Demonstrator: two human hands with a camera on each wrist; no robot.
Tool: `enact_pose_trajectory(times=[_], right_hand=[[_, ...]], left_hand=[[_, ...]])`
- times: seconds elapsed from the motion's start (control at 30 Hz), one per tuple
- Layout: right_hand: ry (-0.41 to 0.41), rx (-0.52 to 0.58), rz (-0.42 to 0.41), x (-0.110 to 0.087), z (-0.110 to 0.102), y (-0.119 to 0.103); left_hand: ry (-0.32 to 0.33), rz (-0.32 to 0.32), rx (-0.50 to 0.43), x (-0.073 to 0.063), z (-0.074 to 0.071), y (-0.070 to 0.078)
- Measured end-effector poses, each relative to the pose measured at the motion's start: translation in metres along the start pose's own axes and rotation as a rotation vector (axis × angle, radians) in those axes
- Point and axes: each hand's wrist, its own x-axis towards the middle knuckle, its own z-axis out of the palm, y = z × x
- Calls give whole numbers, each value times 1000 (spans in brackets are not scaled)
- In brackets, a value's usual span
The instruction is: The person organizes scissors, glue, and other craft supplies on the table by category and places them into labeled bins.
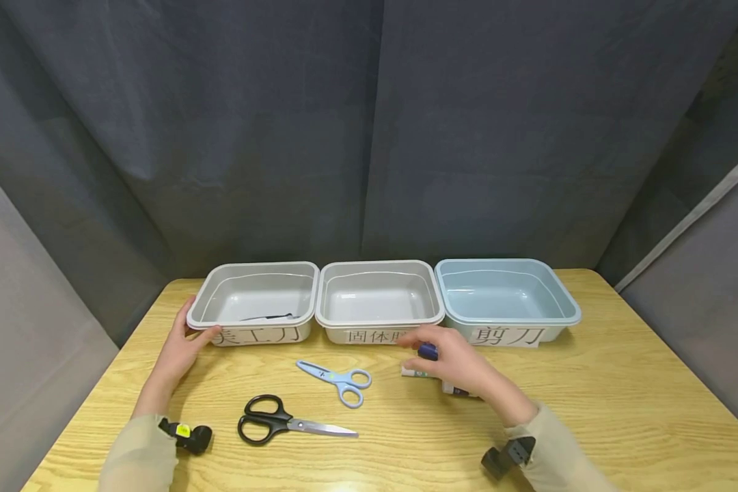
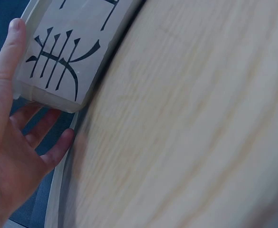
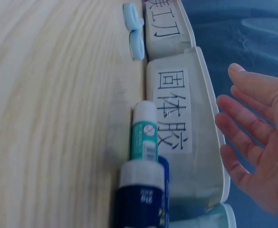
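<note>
My left hand (image 1: 180, 347) touches the near-left corner of the left grey bin (image 1: 255, 268). Its thumb lies on the front rim and the other fingers along the side. With fingers spread and nothing held, my right hand (image 1: 458, 359) hovers over several glue sticks in front of the middle and blue bins. In the right wrist view, a green-and-white glue stick (image 3: 144, 137) and a dark blue one with a white cap (image 3: 139, 204) lie on the table. Another blue piece (image 3: 164, 178) is partly hidden behind them. The right hand hides part of this group in the head view.
Light blue scissors (image 1: 338, 379) and black-handled scissors (image 1: 289, 424) lie on the wooden table. A slim dark item (image 1: 277, 316) rests inside the left bin. The middle grey bin (image 1: 378, 266) and light blue bin (image 1: 507, 266) stand beside it, all with front labels. Dark curtains (image 1: 369, 137) hang behind.
</note>
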Motion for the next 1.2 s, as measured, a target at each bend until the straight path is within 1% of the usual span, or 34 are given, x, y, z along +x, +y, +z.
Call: enact_pose_trajectory(times=[0.23, 0.37, 0.57, 0.8, 1.13, 1.2], right_hand=[[28, -36, 10, -10, -2, 10], [15, -29, 5, -15, -4, 16], [-15, -51, 2, -24, -6, 22], [-21, -93, 57, -34, -7, 30], [-40, -117, 166, -47, -11, 38], [-48, -127, 174, -49, -12, 40]], left_hand=[[0, -8, -1, 0, -1, 0], [0, 0, -3, 0, -1, 0], [-1, 11, -10, 0, 0, -1], [-3, 3, -2, 0, 0, 1], [0, 4, -3, 0, 0, 1], [0, 4, -3, -1, 0, 0]])
